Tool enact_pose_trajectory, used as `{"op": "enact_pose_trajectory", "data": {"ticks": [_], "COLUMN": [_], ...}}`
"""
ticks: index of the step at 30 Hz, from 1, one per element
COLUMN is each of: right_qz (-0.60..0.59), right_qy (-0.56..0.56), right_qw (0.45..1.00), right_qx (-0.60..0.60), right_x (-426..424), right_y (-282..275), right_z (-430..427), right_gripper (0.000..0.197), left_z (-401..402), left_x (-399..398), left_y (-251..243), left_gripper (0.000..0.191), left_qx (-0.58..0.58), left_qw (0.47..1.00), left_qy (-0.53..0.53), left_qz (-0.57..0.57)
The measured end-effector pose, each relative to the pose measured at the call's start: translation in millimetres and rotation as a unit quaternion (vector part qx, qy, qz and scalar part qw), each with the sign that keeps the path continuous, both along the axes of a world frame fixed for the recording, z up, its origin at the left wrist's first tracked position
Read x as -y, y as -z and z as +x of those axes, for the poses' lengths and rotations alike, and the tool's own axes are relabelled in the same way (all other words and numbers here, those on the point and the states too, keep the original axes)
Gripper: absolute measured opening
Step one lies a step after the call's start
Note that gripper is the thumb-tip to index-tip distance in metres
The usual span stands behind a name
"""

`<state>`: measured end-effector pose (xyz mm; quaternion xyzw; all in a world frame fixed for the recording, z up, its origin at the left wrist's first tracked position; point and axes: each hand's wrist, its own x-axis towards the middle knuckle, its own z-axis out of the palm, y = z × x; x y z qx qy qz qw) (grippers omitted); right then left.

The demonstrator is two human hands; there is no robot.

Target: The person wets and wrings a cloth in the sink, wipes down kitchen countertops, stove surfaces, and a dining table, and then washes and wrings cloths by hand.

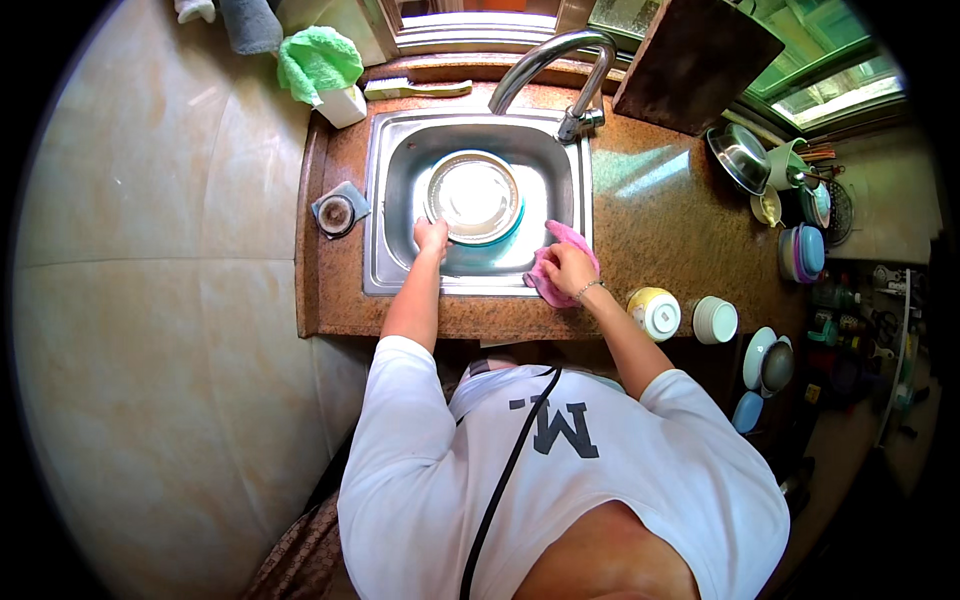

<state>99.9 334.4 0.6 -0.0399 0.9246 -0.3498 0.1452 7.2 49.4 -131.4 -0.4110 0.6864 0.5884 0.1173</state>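
Note:
In the stainless steel sink [391, 259] lies a round pale plate or shallow dish [474, 196], bright with glare. The rim of a teal basin or bowl [504, 234] shows beneath its lower right edge. My left hand [433, 238] grips the dish's lower left rim, thumb on top. At the sink's right front corner, my right hand [568, 268] has its fingers curled on a pink cloth [559, 294], which drapes over the sink edge and counter. The chrome gooseneck faucet [555, 56] arches over the back of the sink; no stream of water can be made out.
A yellow-and-white bowl [655, 313] and stacked white bowls [715, 320] stand upside down near the counter's front edge. A scrub brush [418, 89] lies behind the sink. Left is a round scrubber [335, 214] on a blue cloth. A steel bowl [739, 158] leans at right.

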Motion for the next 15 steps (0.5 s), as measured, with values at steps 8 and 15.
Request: {"op": "enact_pose_trajectory", "data": {"ticks": [8, 15], "right_qz": [-0.04, -0.098], "right_qy": [0.0, 0.022], "right_qw": [0.997, 0.991], "right_qx": [-0.065, -0.089], "right_x": [-10, -14], "right_y": [19, 27], "right_z": [11, 19], "right_gripper": [0.017, 0.016], "left_z": [6, 4], "left_x": [-18, -20], "left_y": [-41, -75], "left_gripper": [0.022, 0.022], "left_qx": [-0.092, -0.15], "left_qw": [0.976, 0.942], "left_qy": [0.032, 0.091], "left_qz": [-0.196, -0.286]}}
